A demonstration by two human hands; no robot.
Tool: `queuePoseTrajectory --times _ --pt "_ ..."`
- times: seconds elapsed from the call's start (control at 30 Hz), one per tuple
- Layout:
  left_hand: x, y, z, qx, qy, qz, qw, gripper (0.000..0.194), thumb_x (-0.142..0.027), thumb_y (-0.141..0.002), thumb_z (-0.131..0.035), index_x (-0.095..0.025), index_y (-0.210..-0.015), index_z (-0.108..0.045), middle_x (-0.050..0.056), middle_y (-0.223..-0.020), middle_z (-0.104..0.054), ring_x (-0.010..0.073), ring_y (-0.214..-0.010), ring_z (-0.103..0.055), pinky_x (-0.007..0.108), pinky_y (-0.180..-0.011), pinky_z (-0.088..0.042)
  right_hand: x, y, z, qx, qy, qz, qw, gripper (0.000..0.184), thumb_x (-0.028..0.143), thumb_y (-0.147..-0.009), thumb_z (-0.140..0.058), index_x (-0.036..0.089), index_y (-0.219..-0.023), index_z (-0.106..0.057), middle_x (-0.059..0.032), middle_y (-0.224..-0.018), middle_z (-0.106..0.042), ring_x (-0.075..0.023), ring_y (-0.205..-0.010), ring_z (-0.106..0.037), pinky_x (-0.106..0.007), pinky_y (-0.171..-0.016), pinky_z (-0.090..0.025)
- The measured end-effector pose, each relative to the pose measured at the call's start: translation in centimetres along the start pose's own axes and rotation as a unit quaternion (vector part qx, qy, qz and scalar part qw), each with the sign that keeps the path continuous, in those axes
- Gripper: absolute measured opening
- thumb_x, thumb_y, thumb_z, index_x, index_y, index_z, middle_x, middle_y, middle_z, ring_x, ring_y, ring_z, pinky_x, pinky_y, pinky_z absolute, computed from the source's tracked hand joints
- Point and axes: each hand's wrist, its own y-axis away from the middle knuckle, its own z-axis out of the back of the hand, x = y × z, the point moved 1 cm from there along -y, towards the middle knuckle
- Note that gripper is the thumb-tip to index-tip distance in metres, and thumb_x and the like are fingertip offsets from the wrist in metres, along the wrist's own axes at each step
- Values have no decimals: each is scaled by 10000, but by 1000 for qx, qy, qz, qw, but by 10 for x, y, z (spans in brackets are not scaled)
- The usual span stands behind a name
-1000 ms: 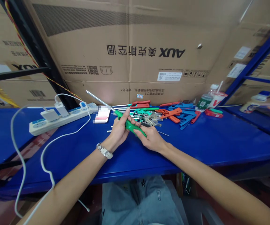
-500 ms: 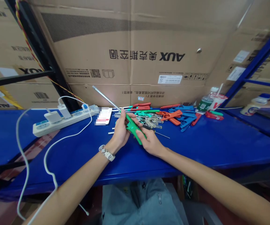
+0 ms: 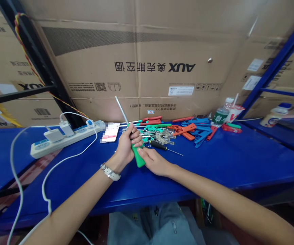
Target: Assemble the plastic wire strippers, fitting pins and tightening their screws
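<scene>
A green long-nosed lighter (image 3: 138, 158) with a thin metal tube is held above the blue table, its tube slanting up and to the left. My left hand (image 3: 126, 144) is closed round the upper handle, where the tube begins. Fingers of my right hand (image 3: 154, 161) close on the right side of the lower handle and are partly hidden behind it. Just beyond my right hand lies a screwdriver (image 3: 158, 145) with a black and yellow handle. Behind both hands is a pile of clear plastic lighter parts (image 3: 163, 137) and green pieces.
Orange casings (image 3: 187, 130) and blue casings (image 3: 202, 135) lie right of the pile. A power strip (image 3: 67, 139) with white cables and a phone (image 3: 113, 131) sit left. A green-labelled bottle (image 3: 218, 115) and a cup (image 3: 235, 114) stand right, before a cardboard wall (image 3: 152, 81).
The lighter has turned to a steeper angle. My left hand has wrapped its fingers further round the handle, and my right hand has shifted left with it. The whole view has shifted slightly.
</scene>
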Motion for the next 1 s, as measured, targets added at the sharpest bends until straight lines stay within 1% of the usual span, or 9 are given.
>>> queuePoseTrajectory --times 0.07,0.13,0.27,0.4,0.67,0.73,0.83,0.9,1.0 --pt "-9 -5 1 3 -51 -2 999 528 -434 -910 -748 -190 -608 -391 -108 -518 -247 28 -375 -210 127 -324 -240 1 -2 10 36 -40 -24 998 479 536 -1066 -285 217 -781 -501 45 -511 -518 -125 -497 -478 -262 -564 -391" --pt "-20 -11 3 -6 -97 -14 995 538 -436 -883 -777 -188 -599 -392 -109 -516 -250 24 -374 -213 128 -324 -233 1 -6 26 17 -53 -32 998 402 415 -1074 -288 208 -862 -560 59 -473 -513 -127 -455 -470 -253 -550 -383" --pt "-34 -18 9 -20 -127 -22 991 543 -422 -856 -803 -188 -588 -393 -111 -516 -241 18 -370 -203 127 -323 -225 0 -27 62 -95 201 -18 975 233 249 -962 -516 195 -764 -627 8 -619 -615 -139 -573 -520 -264 -573 -315" --pt "-34 -14 13 -3 -119 -11 993 531 -428 -864 -788 -192 -598 -394 -113 -521 -224 26 -373 -187 127 -315 -228 -1 -59 72 -9 377 29 926 93 211 -874 -662 226 -831 -743 -50 -821 -710 -218 -833 -607 -284 -607 -304" --pt "-38 -6 21 4 -171 -27 985 554 -471 -779 -841 -197 -594 -396 -110 -535 -235 27 -388 -197 135 -329 -227 -6 -100 47 112 396 76 908 87 273 -840 -791 197 -817 -757 -71 -836 -686 -222 -859 -615 -326 -765 -441" --pt "-38 -5 21 9 -193 -32 981 566 -501 -768 -840 -200 -596 -392 -109 -542 -237 30 -395 -200 143 -341 -227 -7 -101 47 95 376 83 918 106 243 -834 -788 177 -779 -726 -76 -854 -687 -225 -891 -612 -344 -811 -449" --pt "-35 -4 22 9 -247 -45 968 503 -535 -805 -795 -204 -640 -454 -102 -532 -275 47 -387 -220 166 -359 -219 -9 -93 55 27 258 63 964 95 209 -822 -764 170 -799 -681 -61 -866 -694 -213 -884 -623 -355 -809 -465" --pt "-33 -3 24 9 -313 -82 946 380 -502 -842 -770 -206 -732 -557 -85 -521 -355 73 -385 -274 188 -379 -218 -11 -80 65 0 80 25 997 109 259 -867 -712 173 -834 -654 -43 -845 -702 -177 -803 -645 -333 -762 -491" --pt "-30 -1 26 23 -440 -166 882 181 -367 -859 -774 -214 -843 -678 -44 -536 -492 113 -425 -375 225 -436 -228 -19 -56 82 -33 -162 -34 986 245 393 -837 -753 176 -864 -643 -24 -782 -683 -150 -694 -634 -306 -675 -490"
